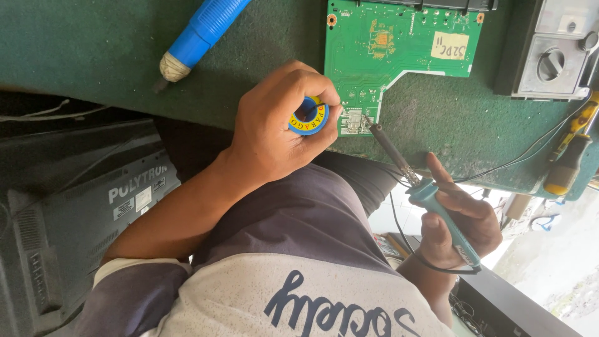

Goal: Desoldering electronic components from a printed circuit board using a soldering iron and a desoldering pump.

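Green felt covers the table (93, 56), seen from a head camera that looks down past the person's chest. Left hand (277, 125): fingers curled closed around a small blue solder spool (309, 116) with a yellow label ring, held just above the felt at the lower left corner of the circuit board (399, 43). Right hand (458, 221): closed in a pen-like grip on the teal handle of a soldering iron (430, 196). Iron shaft slants up and to the left; its tip sits at the board's lower edge, near a small white-marked patch of contacts just beside the spool. Whether the tip actually touches the board is hard to tell from this angle. Black cord runs from the iron's handle back under the right wrist.

Circuit board: green, lies flat on the felt, pale sticker near its right end. Blue-handled tool (203, 31) with a cloth-wrapped neck lies on the felt to the upper left, well apart from both hands. Grey metal box (552, 53) at the right edge. Yellow-and-black screwdriver (571, 156) lies below it. Dark television back (75, 218) stands below the table.
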